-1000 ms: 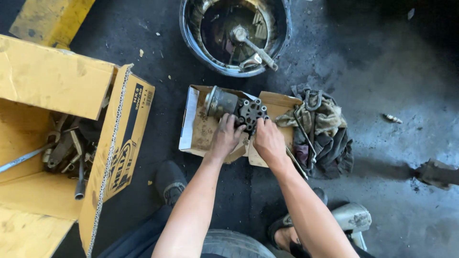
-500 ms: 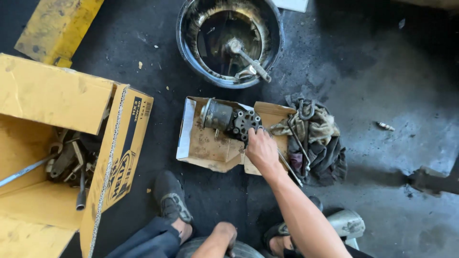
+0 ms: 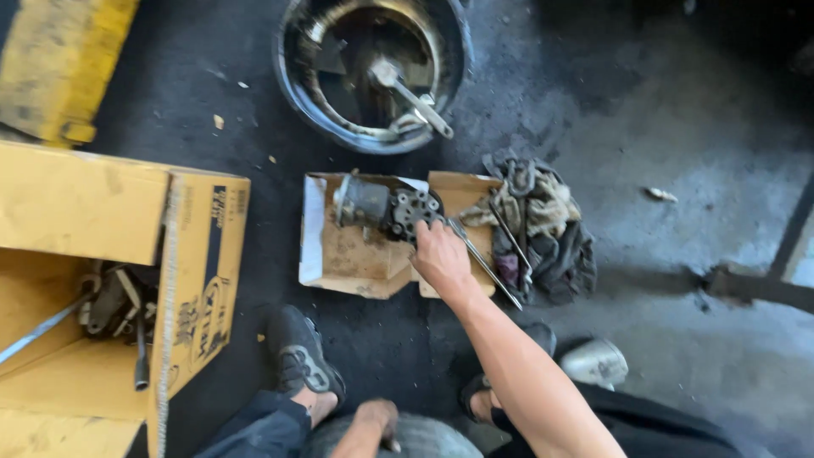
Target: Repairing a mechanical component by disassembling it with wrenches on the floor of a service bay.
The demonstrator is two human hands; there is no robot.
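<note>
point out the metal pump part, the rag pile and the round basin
metal pump part (image 3: 386,208), head view, on its grey cylindrical body
rag pile (image 3: 543,225), head view, on the middle of the heaped cloth
round basin (image 3: 292,89), head view, on its left rim

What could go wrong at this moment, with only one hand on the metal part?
1. The right hand alone touches the greasy metal pump-like part on the flattened cardboard; it may roll or slip, because the left hand rests far back near the knee.
2. Long metal rods lie beside the right hand, so fingers could get pinched or scraped.
3. The oily basin stands close behind the part; a push might tip it.
</note>
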